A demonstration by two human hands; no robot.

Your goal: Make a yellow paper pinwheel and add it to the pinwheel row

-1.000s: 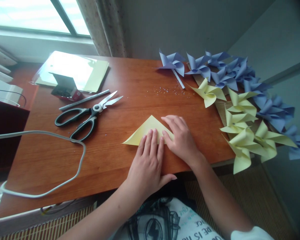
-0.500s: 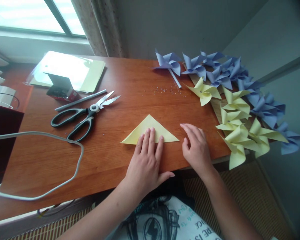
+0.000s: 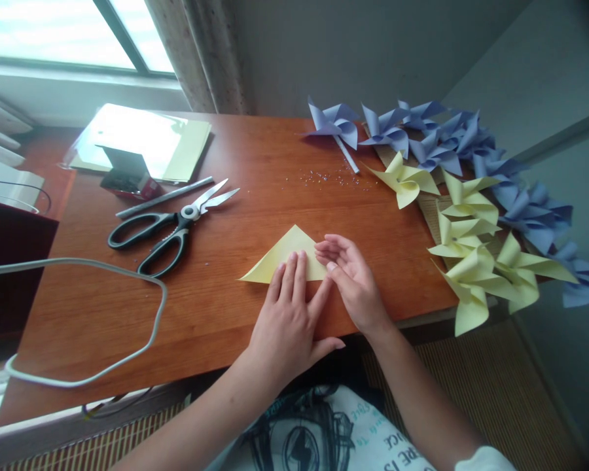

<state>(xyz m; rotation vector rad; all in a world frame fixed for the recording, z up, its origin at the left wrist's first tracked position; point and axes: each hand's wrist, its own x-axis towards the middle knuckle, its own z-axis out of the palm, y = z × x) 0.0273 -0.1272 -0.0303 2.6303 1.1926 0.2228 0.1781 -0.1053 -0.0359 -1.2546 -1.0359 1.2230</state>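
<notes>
Yellow paper triangle [image 3: 287,258] under flat left hand [image 3: 287,320] (fingers spread), right hand [image 3: 351,278] loosely open at its corner

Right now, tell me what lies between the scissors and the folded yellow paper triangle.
In the head view, only bare wooden tabletop lies between the scissors and the yellow paper triangle; nothing sits in that stretch.

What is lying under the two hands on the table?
A folded yellow paper triangle lies under the left hand and right hand. Its right corner is covered.
</notes>
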